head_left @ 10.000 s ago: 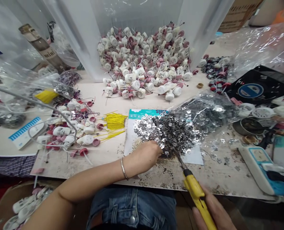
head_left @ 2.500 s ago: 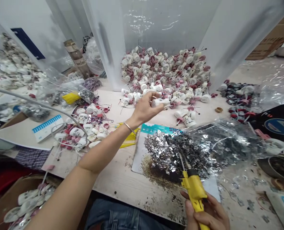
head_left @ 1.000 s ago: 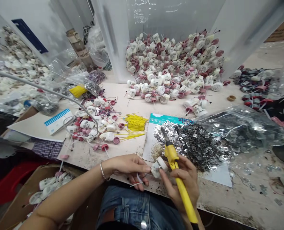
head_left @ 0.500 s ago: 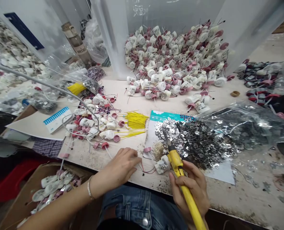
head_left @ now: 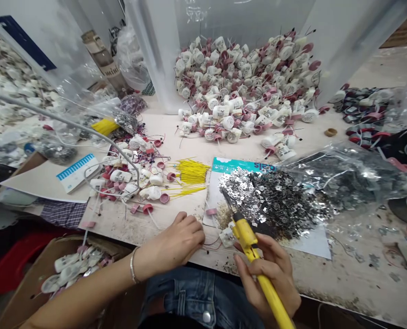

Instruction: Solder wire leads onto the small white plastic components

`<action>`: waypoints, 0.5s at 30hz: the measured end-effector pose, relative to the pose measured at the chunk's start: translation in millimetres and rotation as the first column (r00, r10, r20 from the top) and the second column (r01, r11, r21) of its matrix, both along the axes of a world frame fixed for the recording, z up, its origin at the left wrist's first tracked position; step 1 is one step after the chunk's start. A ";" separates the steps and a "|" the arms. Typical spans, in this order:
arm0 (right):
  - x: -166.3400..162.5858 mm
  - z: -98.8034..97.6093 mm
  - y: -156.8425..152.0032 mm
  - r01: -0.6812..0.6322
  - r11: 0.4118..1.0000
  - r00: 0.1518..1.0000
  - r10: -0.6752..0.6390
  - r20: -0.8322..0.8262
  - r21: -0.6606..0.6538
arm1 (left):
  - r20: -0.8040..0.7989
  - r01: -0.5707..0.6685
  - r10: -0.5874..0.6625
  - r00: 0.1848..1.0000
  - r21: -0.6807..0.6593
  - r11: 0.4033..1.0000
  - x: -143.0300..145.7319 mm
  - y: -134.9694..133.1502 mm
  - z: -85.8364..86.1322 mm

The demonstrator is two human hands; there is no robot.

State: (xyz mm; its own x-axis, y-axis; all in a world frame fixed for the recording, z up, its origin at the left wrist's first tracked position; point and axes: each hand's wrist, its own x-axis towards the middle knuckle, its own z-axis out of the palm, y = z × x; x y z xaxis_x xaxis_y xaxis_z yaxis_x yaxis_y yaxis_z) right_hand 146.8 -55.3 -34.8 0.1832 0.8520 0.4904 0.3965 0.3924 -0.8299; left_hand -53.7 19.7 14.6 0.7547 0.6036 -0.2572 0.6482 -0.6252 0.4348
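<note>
My right hand (head_left: 272, 274) is wrapped around the yellow handle of a soldering iron (head_left: 246, 235). Its metal tip points up and left, over the edge of a heap of small silvery metal plates (head_left: 275, 201). Partly behind the iron, a white plastic part (head_left: 227, 235) lies near the table's front edge. Thin red and dark wires (head_left: 213, 243) run left from that part to my left hand (head_left: 179, 240), whose curled fingers close on the wire ends; the fingertips are partly hidden. A pink ring (head_left: 211, 211) lies just above the wires.
Yellow wires (head_left: 191, 171) lie bundled beside a pile of white and pink parts (head_left: 121, 176). A large heap of similar parts (head_left: 244, 87) fills the back. A plastic bag (head_left: 357, 178) lies right, a cardboard box (head_left: 21, 292) stands lower left, and a grey cable (head_left: 62, 118) arches across the left.
My left hand has moved slightly right and down, its fingers closing over the wire ends. The soldering iron has shifted a little left and down, covering more of the white part. The view has shifted slightly.
</note>
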 end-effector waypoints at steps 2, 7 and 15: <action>1.3 -0.9 -0.2 -0.015 1.000 1.000 0.015 -0.018 -0.016 | 0.099 -0.037 0.050 0.994 -0.133 0.990 3.3 -2.6 4.5; -7.0 -3.0 3.4 -0.050 0.998 0.998 0.052 0.039 -0.049 | 0.328 -0.301 0.509 0.796 -0.515 0.803 26.6 -6.6 0.3; -14.0 0.2 9.3 0.135 0.974 0.970 -0.168 -0.177 -0.182 | 0.425 -0.232 0.475 0.771 -0.508 0.830 39.5 -5.1 -6.3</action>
